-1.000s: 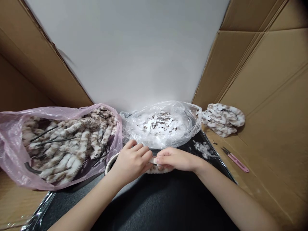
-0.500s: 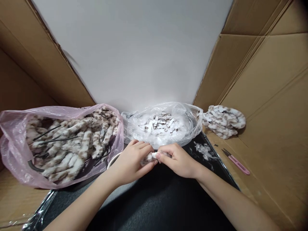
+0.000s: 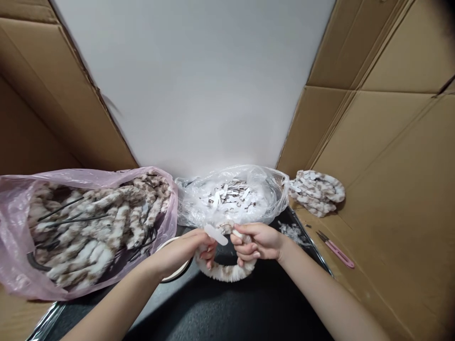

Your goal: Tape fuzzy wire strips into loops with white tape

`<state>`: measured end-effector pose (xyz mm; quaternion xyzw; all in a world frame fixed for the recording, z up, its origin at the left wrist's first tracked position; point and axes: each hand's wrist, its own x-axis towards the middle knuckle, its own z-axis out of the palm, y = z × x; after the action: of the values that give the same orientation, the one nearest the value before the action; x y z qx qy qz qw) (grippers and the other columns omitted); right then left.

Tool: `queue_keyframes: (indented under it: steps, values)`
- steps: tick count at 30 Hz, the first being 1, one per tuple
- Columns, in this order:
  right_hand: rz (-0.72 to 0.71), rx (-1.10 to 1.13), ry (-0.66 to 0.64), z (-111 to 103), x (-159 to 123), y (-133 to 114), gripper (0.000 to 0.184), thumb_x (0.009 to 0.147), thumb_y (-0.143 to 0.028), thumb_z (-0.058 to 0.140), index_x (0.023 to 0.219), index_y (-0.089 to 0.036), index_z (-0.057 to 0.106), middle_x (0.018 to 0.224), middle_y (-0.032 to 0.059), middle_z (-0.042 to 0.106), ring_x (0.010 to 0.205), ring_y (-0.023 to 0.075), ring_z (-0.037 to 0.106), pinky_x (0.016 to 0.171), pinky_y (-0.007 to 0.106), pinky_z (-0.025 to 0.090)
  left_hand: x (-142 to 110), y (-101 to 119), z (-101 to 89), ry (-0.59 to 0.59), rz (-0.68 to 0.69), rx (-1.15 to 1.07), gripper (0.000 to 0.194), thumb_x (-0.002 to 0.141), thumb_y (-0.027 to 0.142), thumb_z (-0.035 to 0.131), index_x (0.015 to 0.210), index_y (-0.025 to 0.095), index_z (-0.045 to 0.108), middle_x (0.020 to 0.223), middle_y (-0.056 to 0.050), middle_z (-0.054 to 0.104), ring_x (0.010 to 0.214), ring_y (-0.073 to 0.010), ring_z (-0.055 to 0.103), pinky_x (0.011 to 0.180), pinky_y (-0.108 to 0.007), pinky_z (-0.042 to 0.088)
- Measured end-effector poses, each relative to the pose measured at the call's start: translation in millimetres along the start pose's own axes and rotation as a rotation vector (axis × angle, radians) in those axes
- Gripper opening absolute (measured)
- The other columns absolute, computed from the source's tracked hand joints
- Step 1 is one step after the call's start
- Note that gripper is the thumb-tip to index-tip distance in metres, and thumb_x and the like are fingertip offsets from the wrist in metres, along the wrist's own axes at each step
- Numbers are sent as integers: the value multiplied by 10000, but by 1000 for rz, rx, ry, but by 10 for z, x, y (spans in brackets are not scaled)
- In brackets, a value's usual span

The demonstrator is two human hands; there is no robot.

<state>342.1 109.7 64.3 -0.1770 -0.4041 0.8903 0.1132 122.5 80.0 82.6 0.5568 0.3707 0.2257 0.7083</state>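
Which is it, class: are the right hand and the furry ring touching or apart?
Touching: the head view shows the right hand curled around the furry ring.

Two hands showing: left hand point(image 3: 188, 251), right hand point(image 3: 261, 240). One furry ring point(image 3: 227, 273), one white tag point(image 3: 216, 234) appearing between. Two bags lying: pink bag point(image 3: 14, 208), clear bag point(image 3: 194, 203), contents overlapping past counting. One furry pile point(image 3: 320, 193), one pink-handled cutter point(image 3: 339, 253) resting.

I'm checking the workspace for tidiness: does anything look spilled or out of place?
Yes: loose whitish fluff lies on the black work surface near the right hand, outside the clear plastic bag, so it looks like stray scraps.
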Motion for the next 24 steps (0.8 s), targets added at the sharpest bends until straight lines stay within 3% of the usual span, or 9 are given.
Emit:
queue_keyframes:
  steps: [2,4,7,9,12,15,17,20,24]
  values:
    - [-47,-33,25,16,-3,-2,393,961,-444,373,660,-192,382,429,-124,274,357,46,236,648,256,428,9,-21,-6,-50,5,-93,291,829,374,377,609,197,448,552,40,355,558,-151,466,699,-326,450]
    - [-141,-159,131,51,5,10,419,933,-468,428,624,-200,339,431,-127,243,361,41,195,544,222,376,23,-42,-8,-61,3,-150,334,864,436,341,668,196,465,568,43,338,559,-146,439,687,-322,444]
    - [-295,-323,331,108,48,49,465,887,-528,482,593,-207,318,415,-120,241,373,43,144,407,206,149,54,-74,-2,-32,0,-165,380,885,509,357,697,195,458,575,53,315,545,-129,402,637,-287,414]
    - [-366,-356,417,136,87,70,487,860,-563,508,585,-207,321,416,-113,266,383,42,140,405,229,78,72,-95,4,-7,-5,-174,436,874,583,355,700,195,451,571,55,317,533,-124,391,619,-276,393]
    - [-391,-400,456,162,127,70,502,824,-592,540,573,-204,345,426,-104,292,391,42,182,407,235,93,80,-128,11,74,-25,-163,530,858,678,302,670,198,424,564,54,311,524,-123,362,594,-271,369]
    - [-349,-443,429,184,120,48,511,801,-594,571,545,-205,361,427,-97,293,392,45,214,402,237,124,59,-132,34,168,19,-6,500,855,662,391,660,202,406,592,50,316,545,-119,324,562,-257,339]
    - [-330,-473,424,201,97,38,509,804,-587,578,542,-200,378,428,-95,299,392,47,221,401,241,137,33,-102,78,171,81,169,477,841,639,465,659,201,413,601,53,295,551,-115,283,536,-249,309]
    - [-329,-581,411,223,64,45,490,842,-580,539,576,-194,398,455,-85,345,412,53,246,413,241,182,-9,-48,180,130,150,366,493,844,656,438,665,197,460,586,53,278,543,-116,253,520,-252,296]
    - [-362,-795,351,274,12,28,451,920,-526,433,618,-191,409,507,-65,386,461,72,316,473,234,288,-41,-106,236,208,185,475,514,873,646,365,697,203,556,586,15,426,563,-157,408,544,-283,400]
